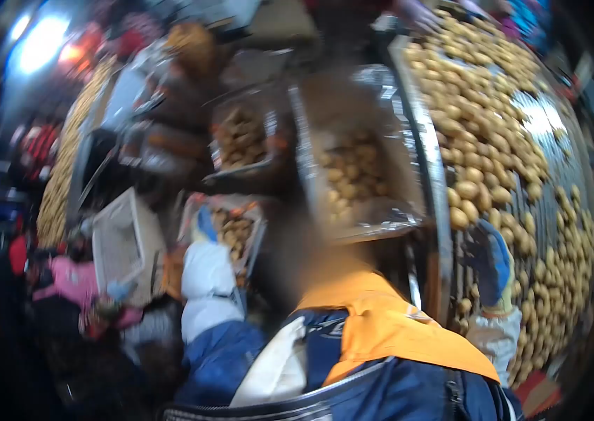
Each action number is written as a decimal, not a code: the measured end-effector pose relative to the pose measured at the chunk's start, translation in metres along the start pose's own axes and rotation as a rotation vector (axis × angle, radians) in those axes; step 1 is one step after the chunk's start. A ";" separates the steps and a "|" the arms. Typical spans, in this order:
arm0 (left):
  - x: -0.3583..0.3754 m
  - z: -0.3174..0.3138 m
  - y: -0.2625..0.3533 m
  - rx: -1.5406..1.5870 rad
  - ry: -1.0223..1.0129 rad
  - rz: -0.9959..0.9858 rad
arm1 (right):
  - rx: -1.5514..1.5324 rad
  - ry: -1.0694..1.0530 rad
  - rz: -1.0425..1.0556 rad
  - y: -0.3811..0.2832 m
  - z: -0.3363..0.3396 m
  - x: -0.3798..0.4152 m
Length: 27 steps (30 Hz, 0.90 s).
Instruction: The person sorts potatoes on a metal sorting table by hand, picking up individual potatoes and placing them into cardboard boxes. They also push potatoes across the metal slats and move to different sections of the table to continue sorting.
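My right hand [497,270], in a blue and pale work glove, reaches over the roller table among loose potatoes [476,193]. Its fingers look stretched out, and no potato shows in it. My left hand [205,226], gloved in blue below a white sleeve cover, is at the near-left side of a small crate [258,245] holding potatoes. Blur hides how its fingers are set and whether they grip the rim. Ahead of my body stands a larger box lined with clear plastic [304,140], partly filled with potatoes.
Another plastic-lined crate of potatoes [272,144] stands further off. A pale crate [104,242] is tilted at the left. A metal rail [429,147] edges the roller table [546,116]. Another person's hands [419,14] are at its far end. A second potato line [65,168] runs along the left.
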<state>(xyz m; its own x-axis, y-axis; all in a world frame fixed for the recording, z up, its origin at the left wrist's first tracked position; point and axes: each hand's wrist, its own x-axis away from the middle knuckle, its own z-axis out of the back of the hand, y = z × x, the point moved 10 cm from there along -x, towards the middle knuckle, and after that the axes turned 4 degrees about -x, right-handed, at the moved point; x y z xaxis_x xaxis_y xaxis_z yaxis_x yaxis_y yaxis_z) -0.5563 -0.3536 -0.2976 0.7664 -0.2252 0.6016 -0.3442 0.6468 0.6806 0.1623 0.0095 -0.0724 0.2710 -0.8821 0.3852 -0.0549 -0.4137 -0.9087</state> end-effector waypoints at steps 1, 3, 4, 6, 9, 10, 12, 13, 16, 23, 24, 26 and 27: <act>0.021 -0.015 0.030 0.282 0.131 -0.118 | 0.044 0.078 0.035 -0.005 0.010 0.002; 0.065 -0.066 0.076 0.589 0.071 -0.388 | 0.192 0.278 0.174 -0.013 0.055 0.013; 0.098 -0.102 0.105 0.537 -0.019 -0.515 | 0.304 0.387 0.256 -0.015 0.077 0.020; 0.195 -0.184 0.182 0.254 -0.047 -0.670 | 0.707 0.530 0.413 -0.032 0.110 0.041; 0.340 -0.307 0.239 -0.083 -0.410 -1.083 | 1.449 0.676 0.180 -0.043 0.155 0.105; 0.395 -0.343 0.252 -0.291 -0.472 -1.413 | 1.418 0.708 0.033 -0.035 0.183 0.134; 0.472 -0.418 0.238 -0.297 -0.932 -1.739 | 1.337 0.787 -0.223 -0.009 0.234 0.194; 0.514 -0.452 0.221 -0.753 -1.004 -1.838 | 1.291 0.836 -0.337 0.006 0.252 0.219; 0.576 -0.488 0.171 -0.835 -1.215 -1.964 | 1.309 0.713 -0.221 0.022 0.209 0.218; 0.525 -0.588 0.174 -1.130 -0.957 -2.080 | 1.304 0.554 -0.111 0.001 0.114 0.082; 0.518 -0.599 0.178 -1.179 -0.943 -2.088 | 1.283 0.551 -0.100 0.000 0.100 0.057; 0.512 -0.617 0.194 -1.170 -0.959 -2.058 | 1.297 0.506 -0.090 -0.001 0.077 0.013; 0.512 -0.627 0.204 -1.216 -0.943 -2.016 | 1.350 0.505 -0.049 -0.005 0.069 -0.004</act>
<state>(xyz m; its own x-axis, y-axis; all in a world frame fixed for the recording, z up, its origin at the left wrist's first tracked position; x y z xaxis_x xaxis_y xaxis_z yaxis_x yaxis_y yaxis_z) 0.1062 0.1199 -0.1131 -0.7568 -0.6518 0.0491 0.6477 -0.7377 0.1906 0.2281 0.0309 -0.0804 -0.1325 -0.9757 0.1746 0.9558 -0.1724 -0.2381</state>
